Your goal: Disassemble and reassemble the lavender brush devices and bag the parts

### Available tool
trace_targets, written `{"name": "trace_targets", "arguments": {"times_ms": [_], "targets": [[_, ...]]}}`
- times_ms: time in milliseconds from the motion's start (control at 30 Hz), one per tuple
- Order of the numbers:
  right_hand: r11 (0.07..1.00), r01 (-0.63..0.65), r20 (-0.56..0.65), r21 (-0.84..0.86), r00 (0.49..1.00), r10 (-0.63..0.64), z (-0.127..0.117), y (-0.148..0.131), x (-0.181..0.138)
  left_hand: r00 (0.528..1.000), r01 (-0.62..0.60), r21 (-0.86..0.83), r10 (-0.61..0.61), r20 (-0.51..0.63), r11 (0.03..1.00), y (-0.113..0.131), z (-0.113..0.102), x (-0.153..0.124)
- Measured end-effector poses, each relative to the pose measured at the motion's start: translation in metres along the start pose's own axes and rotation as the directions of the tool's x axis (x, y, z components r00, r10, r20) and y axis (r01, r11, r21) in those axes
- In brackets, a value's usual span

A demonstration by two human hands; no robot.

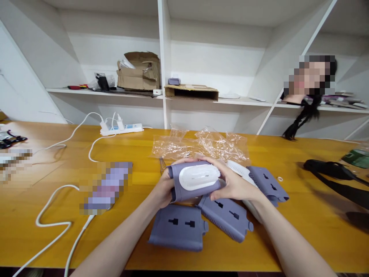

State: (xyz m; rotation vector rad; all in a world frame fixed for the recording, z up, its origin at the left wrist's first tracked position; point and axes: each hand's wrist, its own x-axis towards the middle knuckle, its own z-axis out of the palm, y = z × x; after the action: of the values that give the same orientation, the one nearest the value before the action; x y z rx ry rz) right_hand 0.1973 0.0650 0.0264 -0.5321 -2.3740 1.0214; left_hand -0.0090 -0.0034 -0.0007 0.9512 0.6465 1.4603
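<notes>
Purple-grey sleeve [184, 195] with a white insert [197, 177] was held above the desk [302, 231], clasped between the closed left grip [163, 188] and right grip [235, 184]; spare sleeves [177, 227] were laid just beneath.

Pixelated patch [105, 187] (left hand [160, 189] half behind cover [176, 192])

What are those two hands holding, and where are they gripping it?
One purple-grey cover with a white oval insert. The left hand grips its left end, the right hand its right end.
</notes>
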Motion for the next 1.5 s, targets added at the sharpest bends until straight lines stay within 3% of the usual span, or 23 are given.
{"name": "trace_targets", "arguments": {"times_ms": [200,1133,1267,1433,1500], "targets": [[0.999,0.033,0.018,0.044,0.999,-0.034,0.003,-0.002,0.0,0.999,-0.032,0.061,0.032,-0.004,0.998,0.0,0.001,-0.002],[0.998,-0.002,-0.01,0.063,1.0,0.003,0.006,-0.006,0.002,1.0,0.001,-0.036,-0.002,-0.018,0.999,-0.002,-0.001,-0.002],[0.999,-0.032,-0.062,0.005,0.998,0.032,0.008,-0.005,0.003,0.999,0.045,-0.075,-0.047,-0.022,0.996,-0.001,-0.002,0.002],[0.988,-0.091,-0.193,-0.121,0.979,0.067,0.014,-0.003,0.005,0.975,0.146,-0.118,-0.163,-0.153,0.982,0.0,-0.008,0.003],[0.985,-0.093,-0.219,-0.149,0.974,0.059,0.017,-0.003,0.007,0.961,0.207,-0.157,-0.231,-0.151,0.966,0.0,-0.012,0.003]]}}
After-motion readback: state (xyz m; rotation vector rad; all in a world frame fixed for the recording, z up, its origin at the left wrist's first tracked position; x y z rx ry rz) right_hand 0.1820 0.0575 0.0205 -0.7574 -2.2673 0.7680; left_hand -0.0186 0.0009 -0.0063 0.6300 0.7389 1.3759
